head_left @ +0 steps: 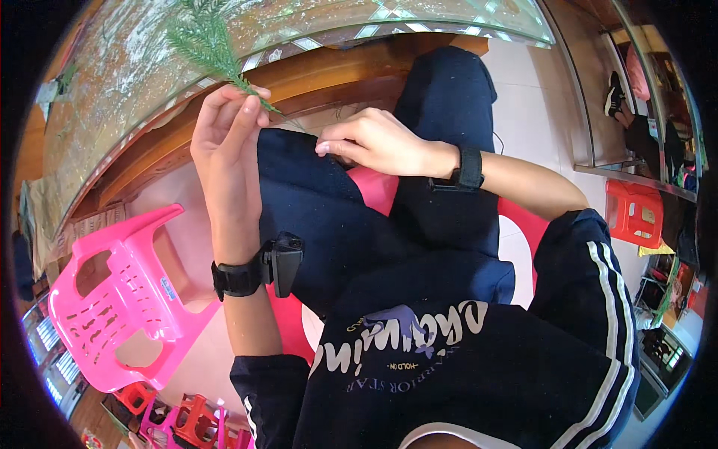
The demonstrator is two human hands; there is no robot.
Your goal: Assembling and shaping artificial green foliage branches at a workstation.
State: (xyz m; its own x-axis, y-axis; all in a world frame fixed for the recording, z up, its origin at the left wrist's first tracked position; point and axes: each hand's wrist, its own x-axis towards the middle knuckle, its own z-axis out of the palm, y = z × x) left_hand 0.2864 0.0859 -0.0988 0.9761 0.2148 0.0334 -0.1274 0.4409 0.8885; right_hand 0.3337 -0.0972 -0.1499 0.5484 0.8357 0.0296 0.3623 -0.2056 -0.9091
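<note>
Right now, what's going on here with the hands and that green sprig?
A seated person holds a green artificial fern sprig by its stem in the left hand, raised near a glass-topped wooden table. The right hand rests on the knee of dark trousers, fingertips pinched together. A pink plastic chair stands at the person's left.

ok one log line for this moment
left hand: pinching green fern-like sprig by stem | right hand: resting on navy trouser knee | pink plastic chair at left

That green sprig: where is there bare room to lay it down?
The glass tabletop above the left hand looks bare, as does the pink chair's seat. The lap is crowded: the right hand rests there, and the sprig sits pinched.
</note>
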